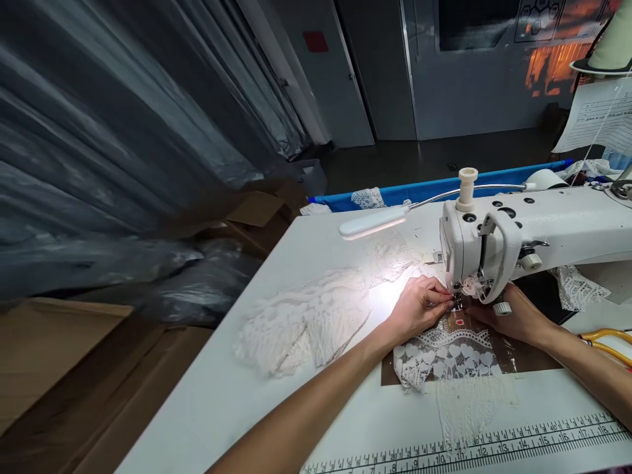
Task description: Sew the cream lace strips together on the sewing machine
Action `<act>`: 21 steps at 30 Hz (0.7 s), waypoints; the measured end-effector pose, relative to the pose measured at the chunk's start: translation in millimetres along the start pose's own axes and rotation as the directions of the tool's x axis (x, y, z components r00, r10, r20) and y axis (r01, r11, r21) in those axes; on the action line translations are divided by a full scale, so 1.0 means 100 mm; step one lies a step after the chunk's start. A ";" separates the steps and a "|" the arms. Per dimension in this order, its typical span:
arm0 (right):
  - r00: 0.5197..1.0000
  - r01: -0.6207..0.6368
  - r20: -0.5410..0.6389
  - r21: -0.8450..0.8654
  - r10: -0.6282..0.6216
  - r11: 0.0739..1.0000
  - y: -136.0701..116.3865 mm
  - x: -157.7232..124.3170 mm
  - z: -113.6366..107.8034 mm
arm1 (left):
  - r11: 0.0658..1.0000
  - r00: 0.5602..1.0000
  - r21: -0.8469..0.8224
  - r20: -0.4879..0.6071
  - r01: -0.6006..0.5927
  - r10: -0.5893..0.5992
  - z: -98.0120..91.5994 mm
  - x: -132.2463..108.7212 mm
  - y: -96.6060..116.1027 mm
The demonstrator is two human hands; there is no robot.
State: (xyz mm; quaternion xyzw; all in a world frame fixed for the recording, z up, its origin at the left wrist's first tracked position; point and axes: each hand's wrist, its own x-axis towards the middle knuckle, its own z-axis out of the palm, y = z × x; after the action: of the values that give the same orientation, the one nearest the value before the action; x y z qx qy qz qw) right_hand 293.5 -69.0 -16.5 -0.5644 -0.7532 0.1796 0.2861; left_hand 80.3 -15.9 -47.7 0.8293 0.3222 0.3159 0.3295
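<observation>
My left hand (pixel 422 304) is at the left of the presser foot (pixel 457 301) of a white sewing machine (pixel 484 243), its thumb and fingers pinched on the edge of white lace (pixel 449 355). From the right, my right hand (pixel 521 317) reaches under the machine head, which hides part of it; its fingertips close on the lace beside the foot. The lace runs from the foot toward me over a brown plate (pixel 533 361) and hangs onto the white table. A small label with a red mark (pixel 460 322) shows just in front of the foot.
A heap of white lace (pixel 316 316) lies left of my left arm. Yellow-handled scissors (pixel 609 342) rest at the right. A ruler strip (pixel 474 454) runs along the front edge. A lamp (pixel 372 222) arches over the table; cardboard boxes (pixel 99 395) stand at the left.
</observation>
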 end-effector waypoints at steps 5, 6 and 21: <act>0.978 0.015 -0.188 -0.357 -0.087 0.934 0.17 -0.71 -0.49 | 0.998 0.999 0.054 -0.028 -0.022 0.023 0.01 -0.01 0.00; 0.978 -0.015 -0.192 -0.438 -0.077 0.899 0.23 -0.89 -0.56 | 0.999 1.000 0.053 -0.027 -0.009 0.010 0.01 -0.01 0.01; 0.833 -0.100 -0.534 0.111 0.144 0.989 0.29 -1.37 -0.40 | 0.997 1.000 0.078 -0.016 -0.009 0.011 0.00 0.02 -0.02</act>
State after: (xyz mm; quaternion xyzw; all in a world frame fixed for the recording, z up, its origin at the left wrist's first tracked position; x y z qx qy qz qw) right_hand 368.2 -192.9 -34.4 -0.6274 -0.5968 0.0605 0.4965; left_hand 81.2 -13.1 -48.5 0.8406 0.3329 0.3116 0.2924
